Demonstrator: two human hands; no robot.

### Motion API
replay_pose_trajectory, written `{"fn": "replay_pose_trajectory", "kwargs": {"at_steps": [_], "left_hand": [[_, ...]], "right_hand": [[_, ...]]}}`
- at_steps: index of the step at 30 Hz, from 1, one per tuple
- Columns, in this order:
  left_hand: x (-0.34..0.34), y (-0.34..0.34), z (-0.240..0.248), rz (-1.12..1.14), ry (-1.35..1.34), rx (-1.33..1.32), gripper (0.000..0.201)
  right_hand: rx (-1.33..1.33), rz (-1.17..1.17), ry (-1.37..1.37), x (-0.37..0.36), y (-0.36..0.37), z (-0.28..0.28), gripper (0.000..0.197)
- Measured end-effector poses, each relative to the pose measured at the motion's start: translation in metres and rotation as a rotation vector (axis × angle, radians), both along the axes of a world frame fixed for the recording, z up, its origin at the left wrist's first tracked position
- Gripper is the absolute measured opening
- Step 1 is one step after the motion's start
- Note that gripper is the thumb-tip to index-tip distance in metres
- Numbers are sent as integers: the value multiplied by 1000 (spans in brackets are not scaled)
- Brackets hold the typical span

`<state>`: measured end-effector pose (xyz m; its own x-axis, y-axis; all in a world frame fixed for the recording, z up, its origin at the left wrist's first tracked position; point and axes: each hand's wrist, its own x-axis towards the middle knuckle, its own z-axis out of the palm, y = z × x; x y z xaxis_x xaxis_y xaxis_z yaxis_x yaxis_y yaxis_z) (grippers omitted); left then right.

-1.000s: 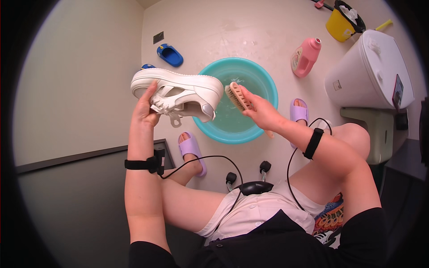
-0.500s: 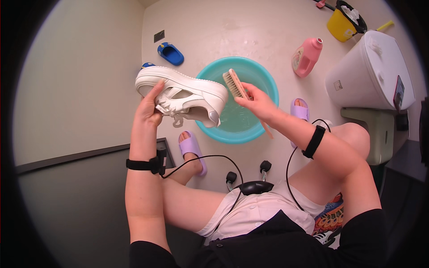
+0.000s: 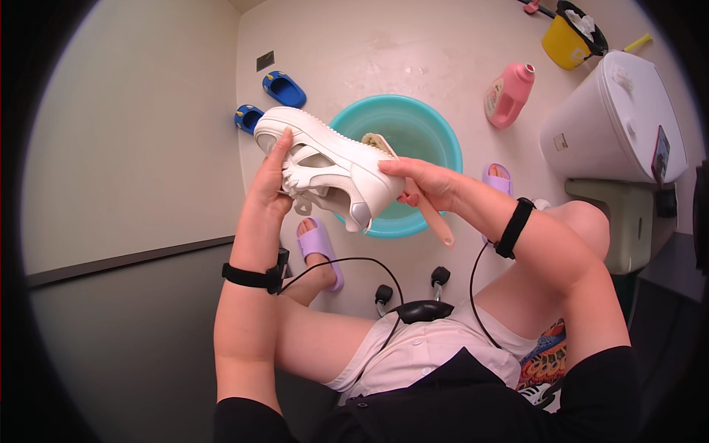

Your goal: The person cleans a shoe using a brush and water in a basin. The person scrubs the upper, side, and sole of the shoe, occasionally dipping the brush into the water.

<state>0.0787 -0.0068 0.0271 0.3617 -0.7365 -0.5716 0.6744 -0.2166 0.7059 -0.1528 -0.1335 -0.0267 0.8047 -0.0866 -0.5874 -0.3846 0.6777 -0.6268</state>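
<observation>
My left hand grips a white chunky sneaker and holds it up over a teal wash basin on the floor. My right hand holds a scrubbing brush with a pink handle, its bristle head pressed against the far side of the sneaker. The brush head is mostly hidden behind the shoe. Water sits in the basin.
A pink detergent bottle lies beyond the basin. A white toilet and a yellow bin stand at right. Two blue slippers lie by the wall. My feet wear purple slippers beside the basin.
The sneaker has tilted, its toe dropping toward me. My right hand has moved left and brought the brush from beside the shoe onto its upper side.
</observation>
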Motion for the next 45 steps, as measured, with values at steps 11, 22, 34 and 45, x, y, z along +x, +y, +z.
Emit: {"fn": "replay_pose_trajectory", "kwargs": {"at_steps": [11, 22, 34, 45], "left_hand": [[-52, 42, 11, -413, -1293, 167, 52], [-78, 20, 9, -302, -761, 34, 33], [-64, 11, -30, -205, -1335, 182, 34], [-56, 8, -36, -135, -1336, 161, 34]], "right_hand": [[-88, -90, 63, 7, -3, 3, 51], [-77, 51, 84, 9, -2, 9, 61], [-1278, -31, -15, 4, 28, 32, 44], [-1214, -43, 139, -6, 17, 22, 49]]}}
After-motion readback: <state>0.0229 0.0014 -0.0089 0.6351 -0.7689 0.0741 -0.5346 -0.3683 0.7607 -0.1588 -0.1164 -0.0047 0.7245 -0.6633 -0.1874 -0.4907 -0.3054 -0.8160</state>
